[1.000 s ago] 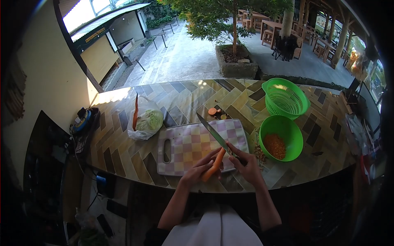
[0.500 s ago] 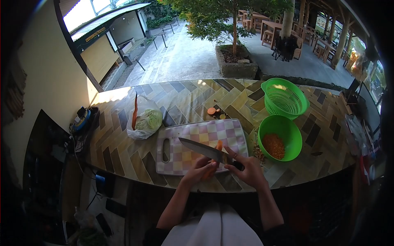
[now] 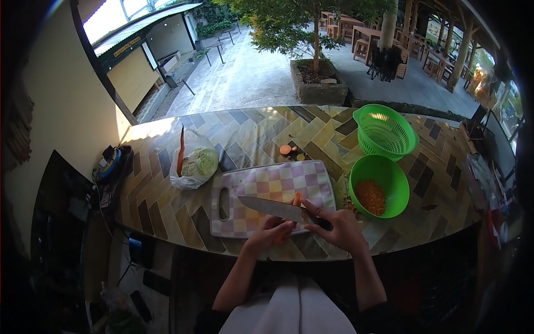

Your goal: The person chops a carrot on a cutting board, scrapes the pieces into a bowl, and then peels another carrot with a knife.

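In my right hand is the dark handle of a kitchen knife, its broad blade pointing left above the cutting board. My left hand is closed around a carrot, whose orange tip shows just past the blade near the right fingers. Part of the carrot is hidden by the fingers and the knife. Beneath both hands lies the checkered cutting board, with its handle slot to the left. Just right of the board stands a green bowl holding chopped orange pieces.
A green strainer basket stands behind the bowl. Carrot ends lie beyond the board. At the left, a plastic bag holds a cabbage, with another carrot against it. The table's near edge runs below my hands.
The knife blade has tilted and dropped slightly, its tip now lower over the board. Both hands keep their grips in nearly the same place.
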A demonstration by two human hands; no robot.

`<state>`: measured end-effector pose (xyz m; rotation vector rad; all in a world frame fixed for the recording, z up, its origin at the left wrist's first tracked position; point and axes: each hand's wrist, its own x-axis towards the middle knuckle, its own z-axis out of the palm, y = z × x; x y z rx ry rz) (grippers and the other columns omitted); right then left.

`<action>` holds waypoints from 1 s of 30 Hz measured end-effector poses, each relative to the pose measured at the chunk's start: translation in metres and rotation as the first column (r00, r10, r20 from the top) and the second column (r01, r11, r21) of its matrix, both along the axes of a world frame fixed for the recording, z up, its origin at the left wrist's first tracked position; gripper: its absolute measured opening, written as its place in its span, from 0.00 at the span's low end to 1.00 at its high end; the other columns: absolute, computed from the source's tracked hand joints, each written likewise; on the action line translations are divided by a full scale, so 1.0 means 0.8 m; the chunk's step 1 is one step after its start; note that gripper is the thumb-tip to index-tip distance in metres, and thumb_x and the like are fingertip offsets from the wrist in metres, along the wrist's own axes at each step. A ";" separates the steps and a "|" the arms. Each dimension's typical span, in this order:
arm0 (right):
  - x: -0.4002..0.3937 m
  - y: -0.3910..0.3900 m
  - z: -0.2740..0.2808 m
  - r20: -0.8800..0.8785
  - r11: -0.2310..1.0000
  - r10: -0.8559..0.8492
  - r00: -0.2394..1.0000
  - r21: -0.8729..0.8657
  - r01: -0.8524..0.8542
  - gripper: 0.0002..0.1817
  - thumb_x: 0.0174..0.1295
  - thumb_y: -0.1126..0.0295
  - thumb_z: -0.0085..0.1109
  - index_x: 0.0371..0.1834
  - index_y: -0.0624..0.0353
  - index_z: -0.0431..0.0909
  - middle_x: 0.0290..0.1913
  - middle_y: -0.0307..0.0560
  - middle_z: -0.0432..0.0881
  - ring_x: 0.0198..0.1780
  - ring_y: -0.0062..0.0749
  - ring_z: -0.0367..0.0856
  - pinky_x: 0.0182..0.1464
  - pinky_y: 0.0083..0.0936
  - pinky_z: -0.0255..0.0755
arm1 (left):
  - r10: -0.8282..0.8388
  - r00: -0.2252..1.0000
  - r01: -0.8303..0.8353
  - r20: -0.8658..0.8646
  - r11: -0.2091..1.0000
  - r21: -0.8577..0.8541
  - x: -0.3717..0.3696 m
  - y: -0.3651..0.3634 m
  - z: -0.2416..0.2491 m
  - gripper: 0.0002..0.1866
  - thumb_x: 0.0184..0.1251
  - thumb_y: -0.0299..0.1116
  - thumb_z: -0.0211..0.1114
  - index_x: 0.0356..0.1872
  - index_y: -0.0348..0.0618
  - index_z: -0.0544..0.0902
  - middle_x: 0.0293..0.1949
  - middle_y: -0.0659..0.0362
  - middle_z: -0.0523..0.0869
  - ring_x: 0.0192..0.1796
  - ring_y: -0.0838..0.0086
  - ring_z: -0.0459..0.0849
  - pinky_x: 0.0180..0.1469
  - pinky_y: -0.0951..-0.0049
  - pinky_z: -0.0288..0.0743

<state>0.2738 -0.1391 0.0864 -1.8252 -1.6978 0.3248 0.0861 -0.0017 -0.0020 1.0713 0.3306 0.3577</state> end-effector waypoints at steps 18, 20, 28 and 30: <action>-0.009 0.006 -0.016 -0.001 0.999 -0.036 0.999 0.004 0.036 0.30 0.66 0.52 0.62 0.72 0.25 0.68 0.36 0.50 0.87 0.32 0.47 0.85 0.36 0.37 0.77 | -0.065 0.997 0.070 -0.048 0.989 0.131 0.002 0.004 0.015 0.15 0.75 0.44 0.63 0.47 0.42 0.78 0.31 0.70 0.73 0.30 0.88 0.70 0.29 0.83 0.65; -0.013 0.008 -0.022 0.004 0.997 -0.069 0.998 0.046 0.069 0.30 0.66 0.52 0.62 0.73 0.25 0.67 0.35 0.50 0.87 0.31 0.47 0.85 0.35 0.37 0.77 | -0.055 0.997 0.063 -0.053 0.986 0.154 0.003 0.003 0.019 0.16 0.75 0.45 0.62 0.47 0.43 0.77 0.31 0.70 0.72 0.30 0.88 0.70 0.29 0.83 0.66; -0.017 0.005 -0.009 -0.060 0.998 -0.066 0.996 -0.002 0.066 0.33 0.63 0.50 0.65 0.73 0.29 0.68 0.26 0.48 0.84 0.25 0.43 0.84 0.33 0.33 0.75 | -0.013 0.999 0.019 -0.050 0.993 0.114 0.001 0.005 0.008 0.17 0.76 0.46 0.62 0.48 0.42 0.78 0.32 0.69 0.74 0.30 0.86 0.71 0.29 0.82 0.67; -0.016 0.006 -0.017 -0.073 0.997 -0.055 0.996 0.042 0.058 0.34 0.62 0.49 0.66 0.73 0.29 0.68 0.24 0.48 0.82 0.23 0.43 0.82 0.33 0.33 0.75 | -0.015 0.999 0.018 -0.040 0.997 0.070 -0.001 0.004 0.007 0.16 0.75 0.45 0.62 0.47 0.42 0.78 0.33 0.69 0.75 0.30 0.86 0.72 0.29 0.82 0.67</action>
